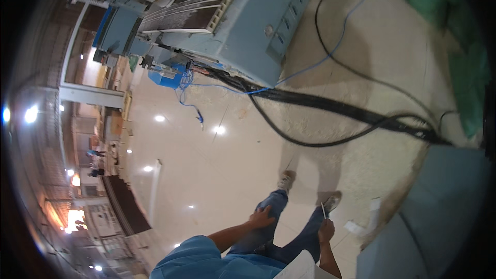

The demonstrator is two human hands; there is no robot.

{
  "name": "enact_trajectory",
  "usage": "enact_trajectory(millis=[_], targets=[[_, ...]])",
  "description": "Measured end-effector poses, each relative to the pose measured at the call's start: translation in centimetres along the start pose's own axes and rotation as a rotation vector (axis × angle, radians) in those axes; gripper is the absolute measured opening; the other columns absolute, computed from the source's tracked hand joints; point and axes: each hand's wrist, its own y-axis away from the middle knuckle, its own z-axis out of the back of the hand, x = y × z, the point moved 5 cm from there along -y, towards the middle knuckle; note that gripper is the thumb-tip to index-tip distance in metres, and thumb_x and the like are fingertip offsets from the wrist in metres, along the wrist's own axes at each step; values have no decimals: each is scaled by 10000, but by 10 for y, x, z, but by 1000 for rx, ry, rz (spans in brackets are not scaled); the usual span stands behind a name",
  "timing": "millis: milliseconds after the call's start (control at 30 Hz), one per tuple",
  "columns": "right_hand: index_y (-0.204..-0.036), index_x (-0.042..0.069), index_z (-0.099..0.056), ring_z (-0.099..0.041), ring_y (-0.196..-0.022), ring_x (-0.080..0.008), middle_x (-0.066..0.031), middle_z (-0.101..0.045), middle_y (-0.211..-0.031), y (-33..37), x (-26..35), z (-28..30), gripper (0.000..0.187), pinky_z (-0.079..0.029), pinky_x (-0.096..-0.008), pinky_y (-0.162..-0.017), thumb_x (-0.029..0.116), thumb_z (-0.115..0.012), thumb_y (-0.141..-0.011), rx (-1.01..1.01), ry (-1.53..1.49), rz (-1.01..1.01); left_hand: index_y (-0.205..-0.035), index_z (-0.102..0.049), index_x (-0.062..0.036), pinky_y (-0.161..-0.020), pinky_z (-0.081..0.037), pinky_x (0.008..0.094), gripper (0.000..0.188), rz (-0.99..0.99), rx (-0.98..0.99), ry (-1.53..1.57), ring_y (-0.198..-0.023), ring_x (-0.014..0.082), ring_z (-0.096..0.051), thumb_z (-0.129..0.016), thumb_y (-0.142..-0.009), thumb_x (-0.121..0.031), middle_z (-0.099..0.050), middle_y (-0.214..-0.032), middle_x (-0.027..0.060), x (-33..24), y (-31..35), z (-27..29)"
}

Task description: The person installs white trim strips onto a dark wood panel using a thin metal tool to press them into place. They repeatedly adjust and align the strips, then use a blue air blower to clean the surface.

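Note:
My right hand (326, 231) is closed around one end of a thin white stick (324, 210). The stick points forward, away from me, over my right shoe; its exact kind is too small to make out. Beside my left thigh hangs my left hand (262, 218), fingers apart and holding nothing. It seems to touch or nearly touch the blue jeans (274, 205); I cannot tell which.
Thick black cables (320, 102) cross the floor ahead, with a looped black hose (310, 144) and a thin blue tube (310, 66). A blue-grey machine (248, 31) stands beyond. Grey panelling (439, 212) is at right, green sheeting (465, 82) at far right. White scraps (356, 227) lie nearby.

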Motion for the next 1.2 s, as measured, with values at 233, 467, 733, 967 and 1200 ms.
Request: enact_trajectory(millis=[233,467,733,967,1200], targets=[[-1083,67,-639,-702,-867,-416,-194,-721,-896,-86,141,132,153,-531,-500,-753,154,-665,-960,-237,-67,122,-1431,-594,-124,-1128,-434,483,668,-237,184,426,-1325,377,-575,-480,-981,-606,-617,-1418,202,98,-27,65],[-995,-24,-669,-684,-833,-334,-193,-694,-893,-185,365,172,229,-512,-401,-754,203,-636,-995,-279,-273,223,-1324,-650,-100,-961,-533,479,475,-273,-401,529,-1133,382,-673,-631,-966,-413,-725,-1176,196,79,-60,328],[-918,-6,-659,-586,-602,-141,-52,-632,-683,-224,689,216,286,-463,-320,-580,266,-661,-1004,-158,-416,639,-1210,-699,-40,-895,-547,436,287,-680,-1040,761,-1011,363,-704,-670,-965,-188,-730,-1133,170,20,-9,628],[-949,29,-629,-537,-631,-58,8,-591,-725,-286,843,256,249,-407,-255,-542,256,-612,-1052,68,-596,703,-1280,-635,-26,-1048,-478,466,400,-669,-1484,576,-1225,415,-599,-686,-958,-258,-650,-1296,217,28,-46,825],[-1014,44,-649,-457,-555,-21,25,-587,-724,-353,793,250,203,-336,-204,-465,242,-620,-1052,92,-667,555,-1517,-413,21,-1244,-280,463,696,-244,-1538,193,-1495,393,-345,-563,-1016,-438,-424,-1560,252,-17,-159,947]])
